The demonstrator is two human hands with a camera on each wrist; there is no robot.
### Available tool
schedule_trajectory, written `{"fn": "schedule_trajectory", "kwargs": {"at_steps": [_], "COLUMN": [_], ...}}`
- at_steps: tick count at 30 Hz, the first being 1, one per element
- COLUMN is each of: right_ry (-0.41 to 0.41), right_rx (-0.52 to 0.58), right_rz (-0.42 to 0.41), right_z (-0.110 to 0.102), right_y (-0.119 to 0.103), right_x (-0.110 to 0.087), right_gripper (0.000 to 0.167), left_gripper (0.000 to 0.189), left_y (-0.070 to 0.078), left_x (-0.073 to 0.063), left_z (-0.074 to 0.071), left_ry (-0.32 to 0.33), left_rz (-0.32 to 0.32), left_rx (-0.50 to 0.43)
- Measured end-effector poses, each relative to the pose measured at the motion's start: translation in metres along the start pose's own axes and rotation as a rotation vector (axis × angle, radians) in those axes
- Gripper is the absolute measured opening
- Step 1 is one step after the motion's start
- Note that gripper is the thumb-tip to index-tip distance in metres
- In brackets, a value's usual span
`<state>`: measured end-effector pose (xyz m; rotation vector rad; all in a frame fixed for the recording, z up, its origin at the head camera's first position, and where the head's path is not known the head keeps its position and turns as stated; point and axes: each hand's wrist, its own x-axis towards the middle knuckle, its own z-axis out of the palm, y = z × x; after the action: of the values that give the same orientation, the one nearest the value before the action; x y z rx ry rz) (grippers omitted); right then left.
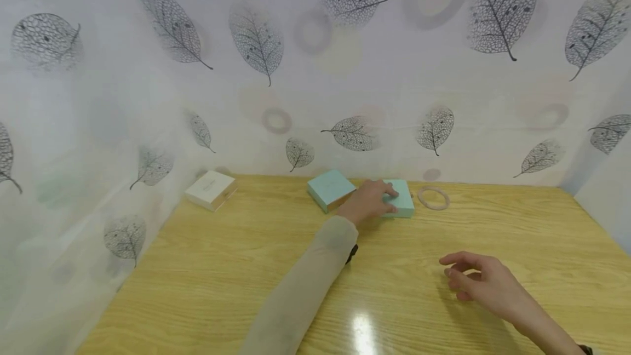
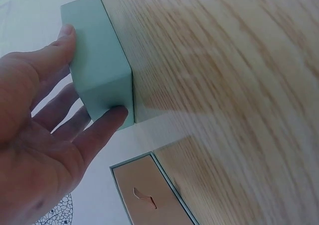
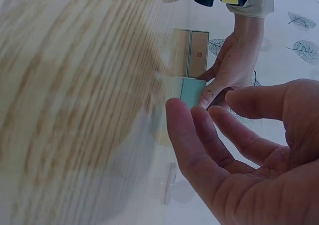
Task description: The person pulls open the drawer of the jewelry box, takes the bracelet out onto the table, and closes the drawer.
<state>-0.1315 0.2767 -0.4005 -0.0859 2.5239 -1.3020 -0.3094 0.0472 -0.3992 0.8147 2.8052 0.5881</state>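
Note:
My left hand (image 1: 367,201) reaches to the back of the table and grips a mint-green box (image 1: 401,201). In the left wrist view the thumb and fingers spread around the edges of that box (image 2: 99,56), which lies flat on the wood. Close to its left is a second mint-green box (image 1: 330,186), turned at an angle; its copper-coloured side with a small tab (image 2: 144,195) shows in the left wrist view. My right hand (image 1: 485,284) hovers nearer the front right, fingers loosely bent and holding nothing.
A pale ring (image 1: 434,198) lies just right of the held box. At the back left corner sits a white box (image 1: 211,189) with a brownish side. A leaf-patterned curtain (image 1: 305,70) hangs along the back and sides of the wooden table (image 1: 207,273).

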Motion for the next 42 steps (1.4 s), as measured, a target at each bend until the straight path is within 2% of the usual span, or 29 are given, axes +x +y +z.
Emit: {"fn": "schedule_trajectory", "kwargs": {"at_steps": [5, 15, 20, 24, 27, 30, 34, 38, 42], "right_ry": [0.004, -0.005, -0.019, -0.015, -0.008, 0.000, 0.010, 0.015, 0.011], "right_rx": [-0.005, 0.028, 0.033, 0.032, 0.026, 0.024, 0.014, 0.010, 0.017], "right_rz": [0.002, -0.026, -0.046, -0.057, -0.050, -0.044, -0.050, -0.051, -0.046], "right_z": [0.000, 0.000, -0.001, 0.001, 0.002, 0.003, 0.005, 0.005, 0.005], "right_y": [-0.002, -0.005, -0.004, -0.004, -0.005, -0.006, -0.008, -0.010, -0.009], "right_x": [0.000, -0.001, -0.003, -0.005, -0.008, -0.010, -0.011, -0.013, -0.014], "right_gripper": [0.039, 0.041, 0.041, 0.040, 0.039, 0.039, 0.038, 0.037, 0.038], "left_gripper": [0.043, 0.042, 0.042, 0.042, 0.044, 0.044, 0.045, 0.058, 0.062], "left_y": [0.001, -0.001, -0.001, -0.008, -0.020, -0.034, -0.058, -0.079, -0.087], "left_x": [0.002, 0.004, 0.001, -0.005, -0.017, -0.038, -0.067, -0.089, -0.101], "left_z": [-0.002, -0.006, -0.007, -0.012, -0.021, -0.030, -0.036, -0.036, -0.033], "left_ry": [0.002, 0.003, -0.001, 0.046, 0.066, 0.054, 0.016, -0.011, -0.010], "left_rz": [0.019, -0.006, 0.023, 0.010, -0.017, -0.036, -0.001, 0.049, 0.050], "left_rx": [0.022, -0.075, -0.041, 0.009, 0.071, 0.148, 0.227, 0.227, 0.209]}}
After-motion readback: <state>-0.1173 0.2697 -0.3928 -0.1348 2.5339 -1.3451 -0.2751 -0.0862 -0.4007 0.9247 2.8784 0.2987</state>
